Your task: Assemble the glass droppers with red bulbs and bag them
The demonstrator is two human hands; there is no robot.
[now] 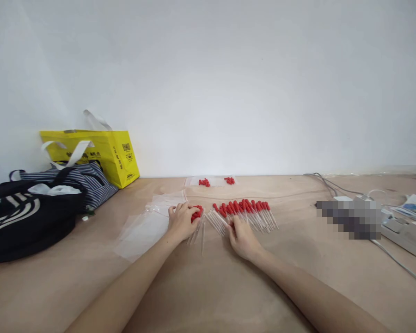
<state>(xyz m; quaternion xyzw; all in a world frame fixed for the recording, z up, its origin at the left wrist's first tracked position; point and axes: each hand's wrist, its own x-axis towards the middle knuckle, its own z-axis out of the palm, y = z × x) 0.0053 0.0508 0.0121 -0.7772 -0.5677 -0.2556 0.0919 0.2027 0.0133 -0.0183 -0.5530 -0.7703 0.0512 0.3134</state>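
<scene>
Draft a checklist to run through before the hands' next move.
1. Left hand at the loose red bulbs: ok, fingers over them.
2. Right hand at the clear tubes: ok, fingertips at their right end.
3. Right hand's grip secure on a tube: cannot tell, fingers hide it.
4. Red-topped droppers all apart: not ok, several overlap.
5. Clear bags separated: not ok, they overlap.
6. Power strip away from both hands: ok, far right.

Bare front stretch of bench point(201, 296), open between the forearms point(131, 284). Leftward passage obstructed by plastic sleeves point(140, 231) and a black bag point(31, 226).
</scene>
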